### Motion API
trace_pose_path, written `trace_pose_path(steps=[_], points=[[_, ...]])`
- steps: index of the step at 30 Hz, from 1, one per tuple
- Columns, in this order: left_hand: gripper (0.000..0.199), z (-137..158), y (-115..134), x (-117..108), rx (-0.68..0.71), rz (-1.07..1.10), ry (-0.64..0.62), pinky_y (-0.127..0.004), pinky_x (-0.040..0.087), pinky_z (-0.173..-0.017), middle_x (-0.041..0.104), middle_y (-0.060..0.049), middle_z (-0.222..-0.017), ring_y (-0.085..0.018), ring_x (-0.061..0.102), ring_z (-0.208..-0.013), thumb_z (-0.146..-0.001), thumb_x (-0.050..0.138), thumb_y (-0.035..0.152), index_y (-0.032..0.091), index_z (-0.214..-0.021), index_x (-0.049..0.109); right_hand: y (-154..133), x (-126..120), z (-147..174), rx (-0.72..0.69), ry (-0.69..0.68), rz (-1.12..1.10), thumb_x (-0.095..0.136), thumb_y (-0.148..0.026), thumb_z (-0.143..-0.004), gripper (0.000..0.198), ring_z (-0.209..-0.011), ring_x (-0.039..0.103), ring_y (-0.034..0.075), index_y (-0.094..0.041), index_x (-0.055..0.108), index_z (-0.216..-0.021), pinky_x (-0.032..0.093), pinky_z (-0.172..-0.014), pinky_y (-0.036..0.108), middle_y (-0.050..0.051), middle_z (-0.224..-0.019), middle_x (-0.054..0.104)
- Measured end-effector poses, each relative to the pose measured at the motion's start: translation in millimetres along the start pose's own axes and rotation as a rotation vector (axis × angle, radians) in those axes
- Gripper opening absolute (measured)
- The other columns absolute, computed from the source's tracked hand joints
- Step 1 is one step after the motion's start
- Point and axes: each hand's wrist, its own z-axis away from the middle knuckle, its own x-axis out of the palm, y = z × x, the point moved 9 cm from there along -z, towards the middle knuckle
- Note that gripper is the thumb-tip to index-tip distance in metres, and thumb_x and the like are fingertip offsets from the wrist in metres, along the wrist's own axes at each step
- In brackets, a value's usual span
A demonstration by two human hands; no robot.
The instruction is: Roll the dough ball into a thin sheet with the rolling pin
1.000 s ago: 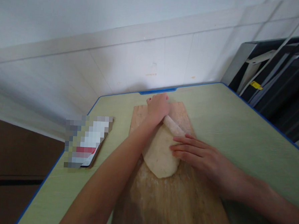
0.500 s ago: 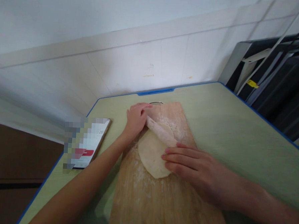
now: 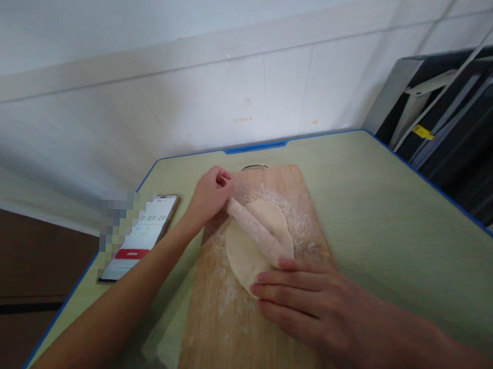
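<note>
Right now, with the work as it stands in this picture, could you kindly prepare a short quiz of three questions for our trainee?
1. Multiple choice: what lies directly under the rolling pin?
a) a folded towel
b) a flat sheet of dough
c) a metal plate
2. True or false: the phone lies on the green table, to the left of the wooden board.
3. Fill in the word: the ____ hand is at the far end of the rolling pin.

Key: 1. b; 2. True; 3. left (left hand).
</note>
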Motion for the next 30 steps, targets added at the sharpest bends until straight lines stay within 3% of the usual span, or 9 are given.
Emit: trace_pose_path(steps=[8, 15, 22, 27, 30], points=[[0.026, 2, 12, 15, 0.057, -0.048, 0.011, -0.040, 0.044, -0.094, 0.065, -0.006, -0.100, -0.023, 0.058, -0.100, -0.075, 0.043, 0.010, 0.020, -0.091, 0.061, 2, 1, -1, 0.012, -0.057, -0.082, 0.018, -0.022, -0.101, 0.049, -0.127, 0.051, 0.020, -0.007, 0.059, -0.125, 0.033, -0.112, 0.036, 0.008, -0.129, 0.063], [0.042, -8, 30, 31, 0.094, -0.142, -0.044, -0.040, 0.042, -0.098, 0.066, -0.008, -0.105, -0.025, 0.058, -0.106, -0.065, 0.041, -0.002, 0.018, -0.094, 0.064, 2, -1, 0, -0.006, -0.042, -0.140, 0.022, -0.023, -0.101, 0.047, -0.129, 0.049, 0.018, -0.008, 0.060, -0.123, 0.030, -0.113, 0.034, 0.008, -0.128, 0.064], [0.044, -10, 56, 45, 0.075, -0.175, -0.086, -0.051, 0.038, -0.101, 0.067, -0.009, -0.113, -0.030, 0.058, -0.111, -0.069, 0.041, -0.004, 0.020, -0.096, 0.066, 1, -3, 0, -0.051, 0.010, -0.076, 0.025, -0.024, -0.100, 0.045, -0.125, 0.053, 0.019, -0.008, 0.061, -0.121, 0.033, -0.112, 0.034, 0.007, -0.126, 0.065], [0.043, -10, 42, 42, 0.081, -0.104, -0.093, -0.036, 0.045, -0.095, 0.071, -0.003, -0.103, -0.022, 0.063, -0.103, -0.066, 0.043, -0.003, 0.021, -0.091, 0.067, 0, -2, -1, -0.023, -0.010, -0.073, 0.026, -0.023, -0.100, 0.044, -0.124, 0.054, 0.021, -0.008, 0.061, -0.120, 0.036, -0.110, 0.036, 0.007, -0.122, 0.068], [0.039, -15, 37, 45, 0.078, -0.068, -0.065, -0.034, 0.048, -0.089, 0.072, -0.001, -0.096, -0.021, 0.064, -0.096, -0.065, 0.044, 0.000, 0.021, -0.089, 0.067, 0, -1, -1, 0.004, -0.029, -0.110, 0.023, -0.022, -0.100, 0.045, -0.125, 0.053, 0.021, -0.007, 0.062, -0.119, 0.034, -0.111, 0.037, 0.009, -0.122, 0.068]])
